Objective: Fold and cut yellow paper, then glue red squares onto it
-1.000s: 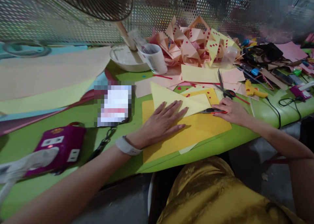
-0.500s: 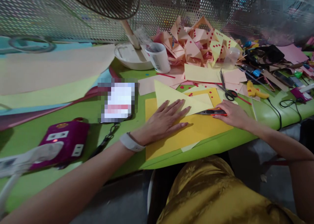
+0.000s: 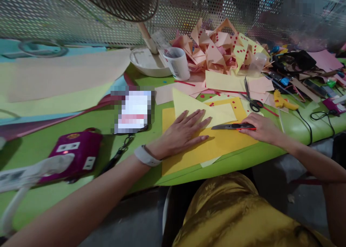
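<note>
My left hand (image 3: pixel 185 133) lies flat with fingers spread, pressing on a pale yellow folded sheet (image 3: pixel 189 104) and the deeper yellow sheet (image 3: pixel 178 164) beneath it. In my right hand (image 3: pixel 261 128) is a box cutter (image 3: pixel 234 126) with a black and red handle, its blade pointing left. The blade is over the yellow sheet, just below the pale sheet's lower edge; whether it touches the paper I cannot tell. A pale scrap (image 3: pixel 211 162) sticks out under the yellow sheet's front edge.
Scissors (image 3: pixel 254 102) and a yellow glue gun (image 3: pixel 283 101) lie beyond my right hand. A phone (image 3: pixel 134 110) and a purple power socket (image 3: pixel 75 155) are at left. Behind stand a fan (image 3: pixel 148 61), a white cup (image 3: pixel 177 63) and a pile of folded paper (image 3: pixel 213 48).
My right hand has moved slightly right and down with the box cutter, which now lies clear below the pale sheet's edge. My left hand stays on the paper.
</note>
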A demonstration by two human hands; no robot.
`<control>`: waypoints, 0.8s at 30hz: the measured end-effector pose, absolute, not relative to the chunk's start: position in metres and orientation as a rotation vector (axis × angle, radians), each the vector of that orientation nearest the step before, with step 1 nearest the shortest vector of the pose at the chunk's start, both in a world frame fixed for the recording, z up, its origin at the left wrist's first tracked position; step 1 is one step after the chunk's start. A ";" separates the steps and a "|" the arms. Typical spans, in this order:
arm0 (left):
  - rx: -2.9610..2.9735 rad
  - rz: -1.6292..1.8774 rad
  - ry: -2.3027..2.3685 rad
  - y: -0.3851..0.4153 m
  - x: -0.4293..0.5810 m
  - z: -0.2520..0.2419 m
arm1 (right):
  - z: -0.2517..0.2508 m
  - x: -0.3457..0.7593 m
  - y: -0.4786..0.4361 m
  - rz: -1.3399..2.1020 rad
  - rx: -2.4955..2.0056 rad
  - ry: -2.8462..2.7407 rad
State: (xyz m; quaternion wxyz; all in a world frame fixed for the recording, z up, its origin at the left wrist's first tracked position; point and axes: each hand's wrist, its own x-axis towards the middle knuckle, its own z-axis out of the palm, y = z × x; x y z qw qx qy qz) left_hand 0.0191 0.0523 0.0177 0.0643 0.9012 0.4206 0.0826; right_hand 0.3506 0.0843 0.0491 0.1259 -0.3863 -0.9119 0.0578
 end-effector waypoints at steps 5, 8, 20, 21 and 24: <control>2.723 0.215 1.306 0.052 0.021 0.018 | 0.046 0.357 0.086 0.154 -1.133 -2.594; 2.730 0.203 1.305 0.052 0.021 0.019 | 0.047 0.353 0.086 0.136 -1.162 -2.595; 2.738 0.148 1.332 0.053 0.022 0.019 | 0.049 0.351 0.084 0.155 -1.190 -2.575; 2.737 0.146 1.333 0.053 0.022 0.018 | 0.048 0.352 0.083 0.140 -1.190 -2.570; 2.733 0.146 1.344 0.054 0.022 0.017 | 0.047 0.352 0.077 0.103 -1.189 -2.556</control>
